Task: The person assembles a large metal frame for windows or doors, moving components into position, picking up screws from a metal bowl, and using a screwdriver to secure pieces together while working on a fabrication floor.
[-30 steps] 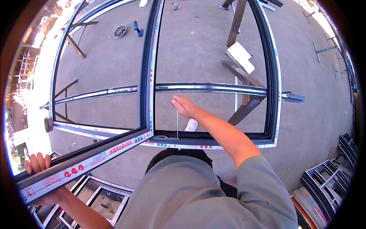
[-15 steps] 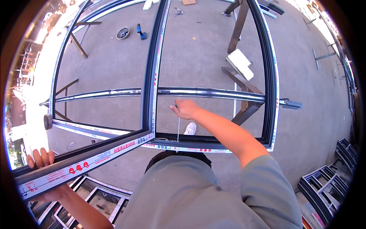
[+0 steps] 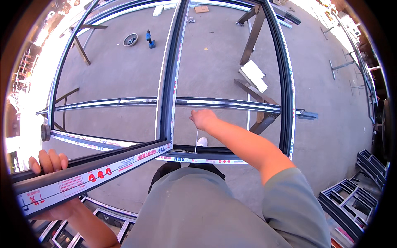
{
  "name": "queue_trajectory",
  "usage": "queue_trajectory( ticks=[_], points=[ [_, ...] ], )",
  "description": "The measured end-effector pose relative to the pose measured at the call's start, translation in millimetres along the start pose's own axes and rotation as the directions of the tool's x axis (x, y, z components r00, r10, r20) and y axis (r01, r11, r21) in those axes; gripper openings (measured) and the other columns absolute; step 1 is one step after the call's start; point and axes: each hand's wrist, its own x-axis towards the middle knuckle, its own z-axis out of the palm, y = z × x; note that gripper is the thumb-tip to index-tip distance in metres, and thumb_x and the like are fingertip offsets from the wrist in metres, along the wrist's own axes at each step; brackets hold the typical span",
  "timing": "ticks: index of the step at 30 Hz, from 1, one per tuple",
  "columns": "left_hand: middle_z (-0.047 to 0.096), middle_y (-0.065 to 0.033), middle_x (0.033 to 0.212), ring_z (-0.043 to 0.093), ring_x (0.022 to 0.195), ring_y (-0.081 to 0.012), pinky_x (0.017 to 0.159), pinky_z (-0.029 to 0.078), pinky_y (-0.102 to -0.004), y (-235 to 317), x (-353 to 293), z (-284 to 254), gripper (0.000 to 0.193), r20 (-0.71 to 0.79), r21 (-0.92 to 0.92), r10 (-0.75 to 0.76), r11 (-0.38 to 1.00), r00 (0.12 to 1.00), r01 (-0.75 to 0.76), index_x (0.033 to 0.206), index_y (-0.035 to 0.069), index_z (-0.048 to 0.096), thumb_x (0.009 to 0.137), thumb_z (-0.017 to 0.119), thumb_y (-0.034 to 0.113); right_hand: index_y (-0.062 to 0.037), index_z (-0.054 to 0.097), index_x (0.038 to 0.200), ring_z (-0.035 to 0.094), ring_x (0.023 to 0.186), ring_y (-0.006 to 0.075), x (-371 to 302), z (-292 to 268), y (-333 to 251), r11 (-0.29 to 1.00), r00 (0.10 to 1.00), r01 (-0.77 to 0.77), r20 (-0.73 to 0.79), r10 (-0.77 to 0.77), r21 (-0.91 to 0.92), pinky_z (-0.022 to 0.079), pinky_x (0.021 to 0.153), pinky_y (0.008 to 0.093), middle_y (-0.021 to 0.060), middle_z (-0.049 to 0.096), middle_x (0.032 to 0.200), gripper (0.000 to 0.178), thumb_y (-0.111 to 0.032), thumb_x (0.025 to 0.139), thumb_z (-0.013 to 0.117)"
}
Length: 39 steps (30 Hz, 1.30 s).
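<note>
My left hand (image 3: 53,162) grips the outer end of an open window sash (image 3: 99,173), a dark profile covered in printed protective film. Its fingers curl over the top while the palm sits beneath. The sash tilts up towards me from a large window frame (image 3: 289,99) lying flat. Over the right opening of that frame, my right hand (image 3: 203,120) is closed in a fist. From it a long thin metal shaft (image 3: 197,140), apparently a screwdriver's, runs down to the frame's near rail (image 3: 206,157). The handle is hidden in my fist.
The frame rests on a crossbar (image 3: 227,103) and brown metal trestle legs (image 3: 253,35). On the concrete floor are a blue cordless drill (image 3: 150,40), a round bowl (image 3: 130,40) of small parts and white blocks (image 3: 254,76). More frames (image 3: 351,198) are stacked at lower right.
The view has shifted slightly. My right fist has closed more tightly and turned a little, with the shaft still at the near rail. My left hand keeps its hold on the sash.
</note>
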Motion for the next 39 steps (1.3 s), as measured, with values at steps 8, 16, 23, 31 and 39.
queue_trajectory(
  ticks=[8,16,23,31,39],
  points=[
    [0.046,-0.0031,0.084,0.052,0.082,-0.0125,0.082,0.044,-0.0317,0,9,4,0.076,0.068,0.047,-0.048,0.998,0.997,0.045,0.102,0.011,0.051,0.077,0.065,0.081,-0.0051,0.065,0.125,0.071,0.107,0.0358,31,-2,-25,0.896,0.864,-0.39,0.252,0.435,-0.212,0.058,0.087,0.0476,0.0162,0.075,0.111,0.046,-0.044,0.104,0.051],
    [0.048,-0.0054,0.087,0.05,0.082,-0.0167,0.082,0.045,-0.0342,5,6,1,0.076,0.049,-0.03,-0.091,0.995,0.995,0.092,0.107,0.009,0.051,0.072,0.08,0.07,-0.0079,0.076,0.107,0.074,0.091,0.0367,10,13,6,0.99,0.994,-0.111,-0.01,0.111,-0.087,0.059,0.076,0.0527,0.015,0.076,0.103,0.03,-0.03,0.091,0.063],
    [0.047,-0.0036,0.085,0.049,0.078,-0.0159,0.077,0.043,-0.0327,-1,3,0,0.075,0.027,0.04,-0.017,0.999,0.999,0.016,0.106,0.011,0.051,0.073,0.078,0.072,-0.007,0.073,0.088,0.071,0.082,0.0397,-1,17,0,0.994,0.955,-0.041,-0.29,0.067,0.097,0.058,0.077,0.0497,0.0193,0.073,0.085,0.027,-0.032,0.08,0.066],
    [0.044,-0.0009,0.083,0.045,0.078,-0.0122,0.08,0.04,-0.0311,-1,-2,-10,0.076,0.011,0.001,-0.043,0.999,0.999,0.043,0.101,0.012,0.051,0.07,0.078,0.076,-0.0072,0.073,0.081,0.07,0.073,0.0401,15,18,10,0.972,0.871,-0.123,-0.448,0.203,0.2,0.057,0.068,0.051,0.0182,0.071,0.076,0.025,-0.031,0.076,0.069],
    [0.042,0.0013,0.083,0.042,0.078,-0.0118,0.079,0.038,-0.0292,0,-4,-6,0.078,-0.106,0.016,-0.028,0.999,0.994,0.03,0.102,0.014,0.05,0.066,0.084,0.074,-0.0038,0.059,0.075,0.067,0.071,0.0399,42,9,-22,0.855,0.734,0.377,-0.677,-0.042,0.356,0.053,0.064,0.0496,0.0189,0.066,0.075,0.025,-0.024,0.087,0.068]
  ],
)
